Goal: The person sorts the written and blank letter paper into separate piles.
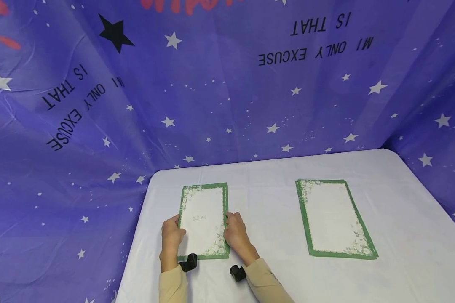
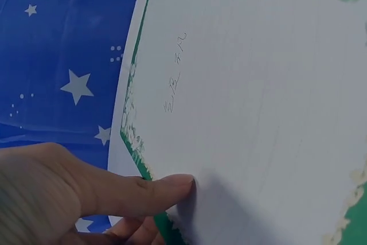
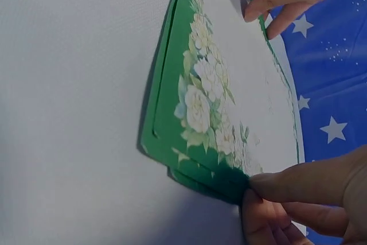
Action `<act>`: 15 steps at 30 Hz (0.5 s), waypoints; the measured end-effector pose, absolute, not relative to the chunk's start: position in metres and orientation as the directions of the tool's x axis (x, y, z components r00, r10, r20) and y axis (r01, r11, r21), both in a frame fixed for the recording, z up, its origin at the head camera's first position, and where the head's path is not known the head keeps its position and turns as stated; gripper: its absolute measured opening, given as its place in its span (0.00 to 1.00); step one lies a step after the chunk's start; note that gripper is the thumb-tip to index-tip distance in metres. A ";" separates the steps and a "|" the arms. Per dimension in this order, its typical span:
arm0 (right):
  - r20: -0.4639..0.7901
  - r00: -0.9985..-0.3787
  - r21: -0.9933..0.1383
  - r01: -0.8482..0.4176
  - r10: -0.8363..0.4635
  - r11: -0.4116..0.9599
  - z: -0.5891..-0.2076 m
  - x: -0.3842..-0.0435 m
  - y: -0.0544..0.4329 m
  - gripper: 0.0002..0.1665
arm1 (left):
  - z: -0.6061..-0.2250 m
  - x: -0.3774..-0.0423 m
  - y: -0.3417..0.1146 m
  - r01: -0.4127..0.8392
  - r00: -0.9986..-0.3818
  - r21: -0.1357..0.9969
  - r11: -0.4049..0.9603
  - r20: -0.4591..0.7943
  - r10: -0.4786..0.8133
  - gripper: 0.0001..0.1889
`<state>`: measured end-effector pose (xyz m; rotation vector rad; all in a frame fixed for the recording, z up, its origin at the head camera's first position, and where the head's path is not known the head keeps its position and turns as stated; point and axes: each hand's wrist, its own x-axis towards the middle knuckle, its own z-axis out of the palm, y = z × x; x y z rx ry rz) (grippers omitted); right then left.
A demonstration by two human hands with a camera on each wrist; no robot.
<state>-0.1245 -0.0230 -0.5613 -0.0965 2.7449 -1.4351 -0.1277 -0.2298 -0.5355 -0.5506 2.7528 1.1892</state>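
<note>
A small stack of green-bordered paper sheets with white flowers in its corners lies on the left part of the table. Faint handwriting marks the middle of its top sheet. My left hand grips the stack's left edge, thumb over the top sheet and fingers at the side. At the opposite edge my right hand pinches the stack between thumb and fingers. In the right wrist view the sheets' green edges are slightly out of line with each other.
A second stack of matching floral sheets, blank on top, lies to the right on the white-covered table. Purple cloth with stars hangs behind and at the sides. A black wrist camera sits by my left wrist, another by my right.
</note>
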 end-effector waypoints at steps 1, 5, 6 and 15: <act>-0.008 -0.998 -0.819 -0.033 -0.070 0.572 -0.562 -0.125 -0.024 0.28 | -0.536 -0.129 -0.229 -0.354 -0.933 0.681 0.641 -0.218 -0.285 0.33; -0.015 -0.997 -0.817 -0.029 -0.071 0.576 -0.564 -0.125 -0.025 0.27 | -0.539 -0.129 -0.229 -0.328 -0.943 0.649 0.686 -0.179 -0.281 0.31; -0.022 -0.997 -0.818 -0.025 -0.074 0.574 -0.565 -0.125 -0.024 0.27 | -0.540 -0.128 -0.228 -0.327 -0.943 0.641 0.694 -0.173 -0.284 0.31; -0.088 -0.989 -0.900 0.028 -0.118 0.435 -0.568 -0.124 -0.002 0.29 | -0.550 -0.114 -0.221 -0.352 -0.924 0.638 0.685 -0.119 -0.363 0.27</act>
